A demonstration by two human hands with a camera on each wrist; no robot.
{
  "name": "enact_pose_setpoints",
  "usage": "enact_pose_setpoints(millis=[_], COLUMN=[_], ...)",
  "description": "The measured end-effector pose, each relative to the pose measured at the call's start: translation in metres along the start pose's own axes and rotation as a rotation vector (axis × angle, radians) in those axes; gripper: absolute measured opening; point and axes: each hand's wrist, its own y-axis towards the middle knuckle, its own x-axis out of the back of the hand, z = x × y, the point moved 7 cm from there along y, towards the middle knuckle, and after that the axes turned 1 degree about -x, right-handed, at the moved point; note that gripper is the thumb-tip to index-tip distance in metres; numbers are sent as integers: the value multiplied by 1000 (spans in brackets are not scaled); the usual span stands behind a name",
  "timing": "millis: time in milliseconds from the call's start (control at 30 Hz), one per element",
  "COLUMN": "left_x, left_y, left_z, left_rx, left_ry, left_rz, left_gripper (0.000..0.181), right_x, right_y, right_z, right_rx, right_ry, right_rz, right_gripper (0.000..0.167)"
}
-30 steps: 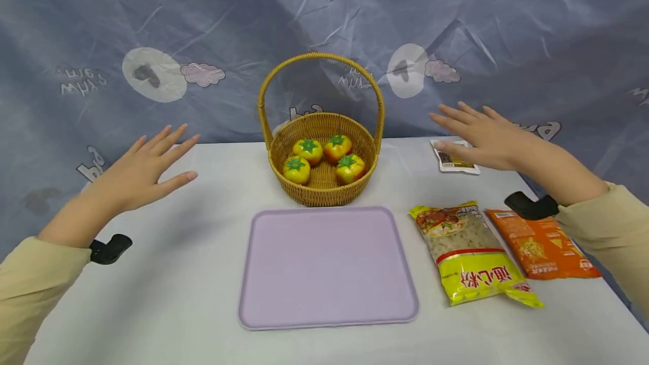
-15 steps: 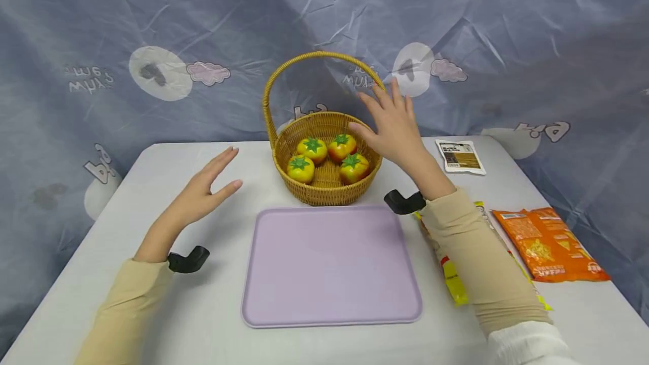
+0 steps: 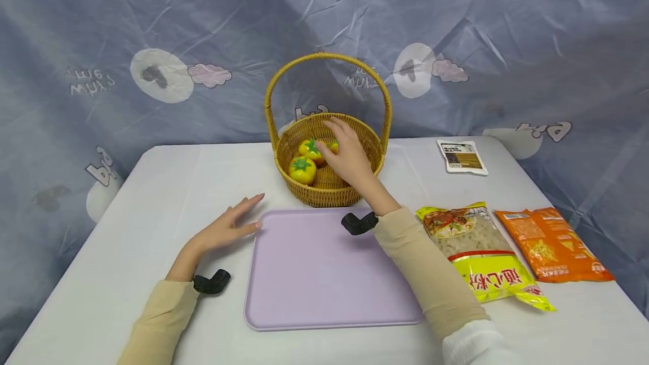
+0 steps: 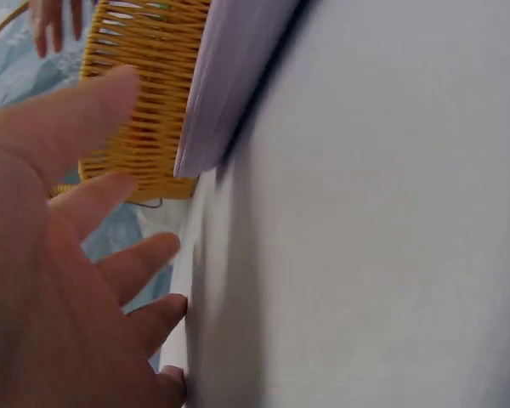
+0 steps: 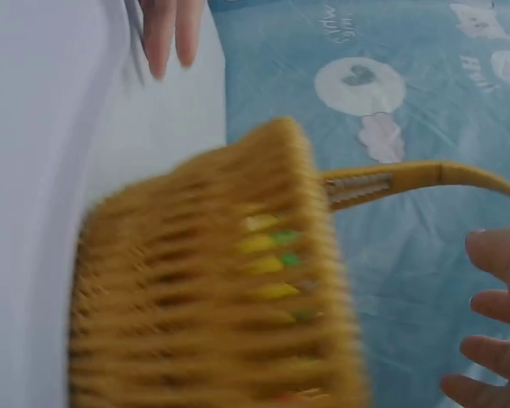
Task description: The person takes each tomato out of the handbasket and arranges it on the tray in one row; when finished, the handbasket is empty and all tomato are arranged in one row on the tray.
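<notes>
A wicker basket (image 3: 328, 198) with a tall handle stands at the back middle of the table, holding yellow-orange tomatoes (image 3: 302, 170) with green tops. Over the basket's opening reaches my right hand (image 3: 349, 156), fingers loosely bent and nothing in them; it hides the tomatoes on that side. In the right wrist view its fingertips (image 5: 484, 353) appear apart from the basket. My left hand (image 3: 225, 228) hovers by the left edge of the lilac tray (image 3: 324, 275), its fingers spread and holding nothing; whether the thumb touches the tray I cannot tell.
Right of the tray lies a yellow bag of pasta (image 3: 481, 258), with an orange snack bag (image 3: 552, 246) beside it. A small white-and-brown packet (image 3: 462, 156) lies at the back right. Behind the table hangs a grey-blue printed cloth (image 3: 324, 10).
My right hand has swung left from above the small packet to over the basket. The left hand has moved right and lower, toward the tray. Basket, tray and bags stay put.
</notes>
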Motion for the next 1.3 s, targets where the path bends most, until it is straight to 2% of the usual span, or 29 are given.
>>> enact_pose_setpoints(millis=[200,367,467,600,700,800,933,1100,1200,1300], left_x=[-9,-12,-11,-10,-11,-11,-10,-10,-10,-11], left_y=[-4,-3,-3,-4,-4,-4,-4,-4,-4,-4], left_z=[4,5,4,5,6,6,5,5,6,7], left_rx=[-48,-69,-67,-66,-69,-75,-74,-71,-68,-63], left_ry=[70,98,92,85,89,90,89,80,74,72], left_rz=[57,82,86,83,82,82,78,81,85,90], left_gripper=[68,62,62,62,62,61,61,62,62,62], right_x=[-33,-42,-47,-59,-67,-73,-81,-89,-88,-81], right_y=[-2,-5,-6,-6,-5,-3,1,2,1,1], right_z=[-13,-21,-23,-21,-19,-19,-21,-24,-26,-23], right_rx=[-54,-91,-108,-106,-94,-96,-112,-148,-171,-186], right_ry=[174,251,250,189,137,77,3,-14,-4,36], right_rz=[70,123,202,366,471,537,592,633,620,565], right_gripper=[53,49,46,45,49,55,62,63,63,64])
